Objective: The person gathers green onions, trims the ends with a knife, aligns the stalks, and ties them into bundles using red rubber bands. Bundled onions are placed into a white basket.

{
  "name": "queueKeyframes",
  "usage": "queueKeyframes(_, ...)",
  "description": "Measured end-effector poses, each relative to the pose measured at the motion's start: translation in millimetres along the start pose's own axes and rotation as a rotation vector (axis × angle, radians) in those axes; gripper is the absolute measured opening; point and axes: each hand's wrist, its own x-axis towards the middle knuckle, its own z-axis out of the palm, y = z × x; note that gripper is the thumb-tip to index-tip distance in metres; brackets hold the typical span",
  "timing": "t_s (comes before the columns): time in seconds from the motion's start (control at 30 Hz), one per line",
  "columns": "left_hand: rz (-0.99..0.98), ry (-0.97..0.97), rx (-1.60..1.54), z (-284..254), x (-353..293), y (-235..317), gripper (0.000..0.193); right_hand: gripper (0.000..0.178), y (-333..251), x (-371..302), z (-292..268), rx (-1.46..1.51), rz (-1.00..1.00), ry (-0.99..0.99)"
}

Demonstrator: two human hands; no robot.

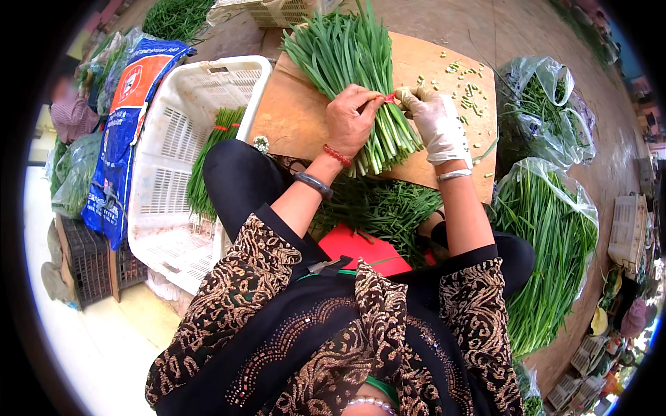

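A thick bunch of garlic chives point(347, 52) lies across a wooden board point(291, 111), leaves pointing away from me and pale cut stems toward me. Around its stem part runs a red tie point(390, 98). My bare left hand point(352, 116), on the bunch's left side, pinches one end of the tie between thumb and finger. From the right, my right hand point(431, 119) in a whitish glove has its fingers closed at the tie's other end. Small cut stem pieces point(472, 97) are scattered on the board's right side.
To my left stands a white plastic crate point(187, 76) holding tied chive bunches point(216, 159). Plastic bags of greens point(548, 111) and long chives point(548, 243) stand on the right. Loose greens point(388, 208) lie below the board, beside a red sheet point(361, 249). Another person point(73, 114) is at far left.
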Motion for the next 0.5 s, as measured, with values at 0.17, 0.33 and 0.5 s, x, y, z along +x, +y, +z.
queueKeyframes(0.17, -0.013, -0.041, 0.057, 2, -2, -6, 0.007, 0.040, 15, 17, -14, 0.173, -0.021, -0.244)
queueKeyframes(0.33, -0.022, -0.024, 0.052, 0, -2, -4, 0.007, 0.045, 20, 7, -13, 0.157, -0.151, -0.253)
queueKeyframes(0.5, -0.031, 0.016, 0.033, 0, -4, -7, 0.007, 0.030, -2, -1, 9, 0.067, -0.067, -0.115)
